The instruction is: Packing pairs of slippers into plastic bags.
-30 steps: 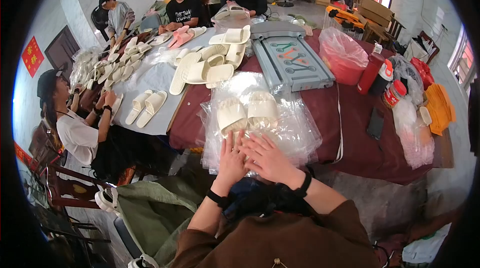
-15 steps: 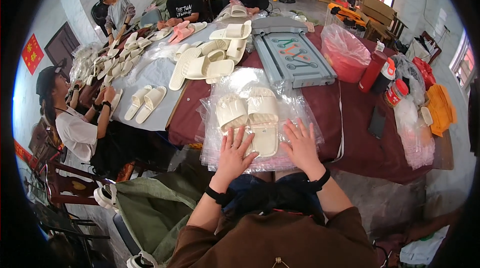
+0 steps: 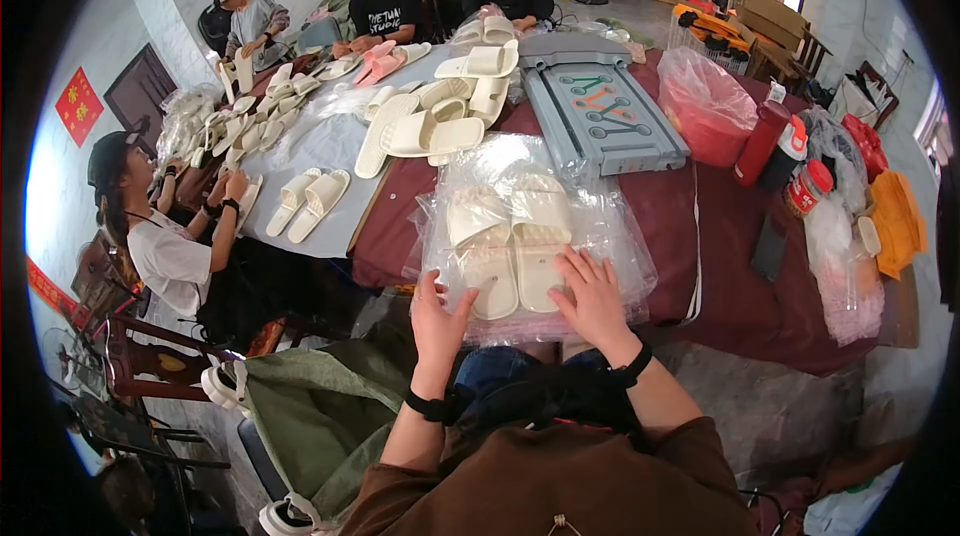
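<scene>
We have hands apart, thumbs spread from fingers. Cream slippers point(image 3: 532, 236) lie side by side on clear bags point(image 3: 612, 231), straps toward twelve o'clock, heels toward six. From slippers: our left hand point(image 3: 438, 324) at seven, thumb near left heel; our right hand point(image 3: 593, 298) at four, fingers over right heel, pressure we cannot tell. Slipper pile point(image 3: 430, 131) at eleven, grey board point(image 3: 605, 118) at one, red tub point(image 3: 700, 116) at two, phone point(image 3: 769, 248) at three.
</scene>
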A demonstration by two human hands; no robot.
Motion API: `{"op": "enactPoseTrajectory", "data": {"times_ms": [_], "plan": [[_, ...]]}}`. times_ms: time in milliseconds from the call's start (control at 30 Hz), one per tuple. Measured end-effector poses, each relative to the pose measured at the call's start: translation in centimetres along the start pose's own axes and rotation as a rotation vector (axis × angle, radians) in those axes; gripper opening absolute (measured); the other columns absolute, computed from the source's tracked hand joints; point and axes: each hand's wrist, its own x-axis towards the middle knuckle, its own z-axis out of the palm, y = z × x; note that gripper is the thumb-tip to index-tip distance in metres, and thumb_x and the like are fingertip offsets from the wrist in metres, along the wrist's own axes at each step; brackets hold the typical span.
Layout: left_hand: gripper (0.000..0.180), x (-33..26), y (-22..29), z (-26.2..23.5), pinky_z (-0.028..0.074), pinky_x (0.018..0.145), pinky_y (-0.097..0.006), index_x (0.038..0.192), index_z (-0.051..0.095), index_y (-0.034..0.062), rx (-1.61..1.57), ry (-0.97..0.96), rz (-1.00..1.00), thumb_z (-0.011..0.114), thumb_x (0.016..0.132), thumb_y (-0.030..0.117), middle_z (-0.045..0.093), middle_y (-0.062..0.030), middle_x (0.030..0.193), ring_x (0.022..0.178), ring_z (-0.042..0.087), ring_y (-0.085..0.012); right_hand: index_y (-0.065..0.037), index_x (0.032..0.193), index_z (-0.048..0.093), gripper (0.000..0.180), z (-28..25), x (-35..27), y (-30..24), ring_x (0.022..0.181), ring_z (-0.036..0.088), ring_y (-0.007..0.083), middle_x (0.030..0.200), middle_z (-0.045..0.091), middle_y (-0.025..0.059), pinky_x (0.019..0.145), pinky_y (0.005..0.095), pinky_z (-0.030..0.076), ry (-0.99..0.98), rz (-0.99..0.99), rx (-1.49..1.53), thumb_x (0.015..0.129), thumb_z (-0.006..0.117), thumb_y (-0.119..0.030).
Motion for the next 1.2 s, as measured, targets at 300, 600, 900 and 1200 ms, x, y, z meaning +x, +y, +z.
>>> {"op": "enactPoseTrajectory", "data": {"times_ms": [300,600,900,1200], "plan": [[0.056,1.4,0.2,-0.4,0.051,0.068,-0.04,0.118,0.069,0.0032,0.095,-0.215,-0.132,0.08,0.079,0.042,0.067,-0.0121,0.074,0.073,0.067,-0.0299,-0.011,0.141,0.052,0.054,0.3,-0.2,0.1,0.141,0.042,0.0352,0.153,0.047,0.01,0.118,0.0566,0.026,0.011,0.008,-0.002,0.096,0.061,-0.039],[0.044,1.0,1.5,0.9,0.051,0.071,-0.03,0.121,0.061,0.0018,-0.43,-0.183,-0.028,0.079,0.085,0.02,0.065,-0.007,0.086,0.081,0.065,-0.0169,-0.01,0.143,0.05,0.056,0.5,-0.3,0.2,0.142,0.041,0.0343,0.154,0.045,0.0109,0.117,0.056,0.026,0.034,0.007,0.023,0.096,0.06,-0.038],[0.045,0.7,2.1,2.7,0.055,0.087,-0.033,0.134,0.053,0.0003,-1.123,-0.476,-0.457,0.07,0.092,0.006,0.067,-0.0102,0.12,0.103,0.067,-0.0198,-0.01,0.145,0.049,0.057,0.2,-0.4,0.1,0.143,0.039,0.0344,0.155,0.044,0.0108,0.117,0.0563,0.025,0.003,0.028,0.021,0.096,0.06,-0.035],[0.062,-0.7,4.4,1.2,0.05,0.101,-0.037,0.15,0.038,0.0048,-1.311,-0.717,-0.414,0.065,0.094,0.002,0.054,-0.0112,0.141,0.125,0.057,-0.0218,-0.009,0.143,0.051,0.06,-1.6,0.0,-0.7,0.143,0.04,0.0359,0.155,0.043,0.0125,0.116,0.0567,0.029,0.001,-0.035,0.182,0.089,0.066,-0.026]]}}
